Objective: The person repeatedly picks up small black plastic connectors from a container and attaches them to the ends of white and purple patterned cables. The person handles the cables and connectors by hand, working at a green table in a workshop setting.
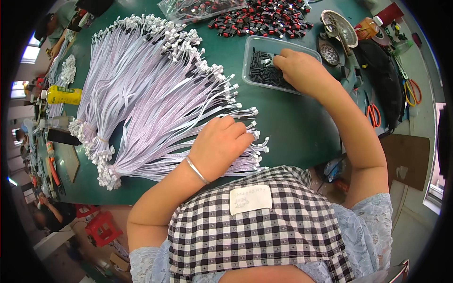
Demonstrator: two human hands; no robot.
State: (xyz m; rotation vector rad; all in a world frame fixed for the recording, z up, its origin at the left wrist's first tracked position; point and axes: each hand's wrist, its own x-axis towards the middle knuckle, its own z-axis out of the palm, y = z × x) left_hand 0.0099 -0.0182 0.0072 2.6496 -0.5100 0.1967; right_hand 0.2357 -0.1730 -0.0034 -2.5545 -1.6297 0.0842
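Observation:
Two fanned bundles of white and pinkish ribbon cables [155,104] with small white connectors lie across the table. My left hand [222,144] rests on the near bundle's right end, fingers curled down around the cable ends. Its fingertips are mostly hidden, but it appears closed on a ribbon cable. My right hand [299,68] reaches into a clear plastic box [248,45] of short black tubes [264,70]. The fingers there are bent and drawn together among the tubes. Whatever they pinch, if anything, is too small to make out.
A pile of red and black parts [264,19] lies behind the box, beside a clear bag [198,9]. Metal dishes [339,28], red-handled scissors [373,114] and a black bag [382,80] are at right. A yellow bottle [63,95] lies left on the green table [302,141].

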